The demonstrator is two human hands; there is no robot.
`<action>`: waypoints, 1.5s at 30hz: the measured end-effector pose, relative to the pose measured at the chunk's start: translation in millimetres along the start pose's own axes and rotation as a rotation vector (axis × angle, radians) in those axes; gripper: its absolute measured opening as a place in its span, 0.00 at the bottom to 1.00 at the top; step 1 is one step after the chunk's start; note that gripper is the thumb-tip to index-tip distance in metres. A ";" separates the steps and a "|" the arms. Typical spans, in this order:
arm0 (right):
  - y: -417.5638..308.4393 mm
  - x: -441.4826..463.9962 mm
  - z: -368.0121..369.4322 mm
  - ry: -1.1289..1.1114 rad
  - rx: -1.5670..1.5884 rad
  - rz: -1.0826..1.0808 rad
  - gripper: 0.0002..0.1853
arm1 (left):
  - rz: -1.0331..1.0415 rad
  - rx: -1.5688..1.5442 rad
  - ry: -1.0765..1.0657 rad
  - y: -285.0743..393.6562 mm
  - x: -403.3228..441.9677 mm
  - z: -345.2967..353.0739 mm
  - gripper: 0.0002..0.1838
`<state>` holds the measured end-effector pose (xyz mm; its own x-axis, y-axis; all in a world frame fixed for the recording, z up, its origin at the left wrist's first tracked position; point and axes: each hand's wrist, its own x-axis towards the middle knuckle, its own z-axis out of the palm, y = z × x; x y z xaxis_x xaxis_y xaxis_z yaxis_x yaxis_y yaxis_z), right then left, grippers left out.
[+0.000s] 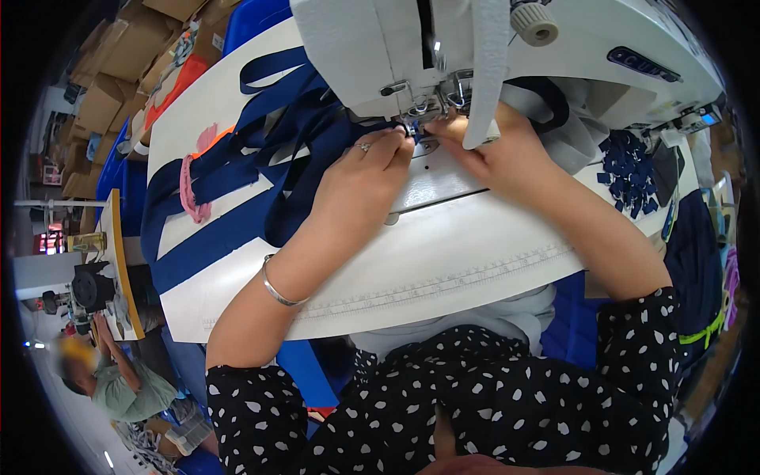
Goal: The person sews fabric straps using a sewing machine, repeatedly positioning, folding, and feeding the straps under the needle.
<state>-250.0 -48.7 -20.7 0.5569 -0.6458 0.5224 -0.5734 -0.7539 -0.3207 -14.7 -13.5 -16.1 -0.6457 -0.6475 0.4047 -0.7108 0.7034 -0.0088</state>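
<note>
At the presser foot (427, 111) of a white sewing machine (372, 47), my left hand (364, 170) is closed, its fingertips pinching the end of a navy fabric strap (210, 218). The rest of the strap lies in loose loops to the left. On the other side of the needle area, my right hand (499, 154) has its thumb and fingers closed together by the metal needle plate (427, 178). A white machine part partly covers those fingers, and what they grip cannot be made out.
A pink band (188, 190) lies over the straps. Several small navy pieces (627, 170) are heaped at the table's right. A printed ruler (412, 286) runs along the front edge. Cardboard boxes (103, 103) and a seated co-worker (131, 380) are at left.
</note>
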 end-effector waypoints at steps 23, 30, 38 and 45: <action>12.6 3.8 7.8 0.099 0.100 -0.113 0.08 | 0.002 -0.052 0.005 -0.2 -0.3 -4.5 0.16; 9.0 4.3 9.5 0.056 -0.067 -0.080 0.05 | -0.028 -0.077 0.011 -2.7 0.6 -1.4 0.16; 8.1 6.6 10.7 0.029 -0.071 -0.008 0.04 | -0.149 -0.215 0.008 -8.5 3.5 -2.4 0.18; 11.5 5.3 14.6 0.050 -0.067 -0.033 0.04 | -0.276 -0.473 0.026 -24.3 2.4 1.6 0.14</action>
<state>-244.8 -62.6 -33.2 0.5469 -0.6123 0.5710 -0.5947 -0.7641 -0.2498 0.6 -32.7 -16.4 -0.4416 -0.8233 0.3567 -0.6460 0.5676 0.5104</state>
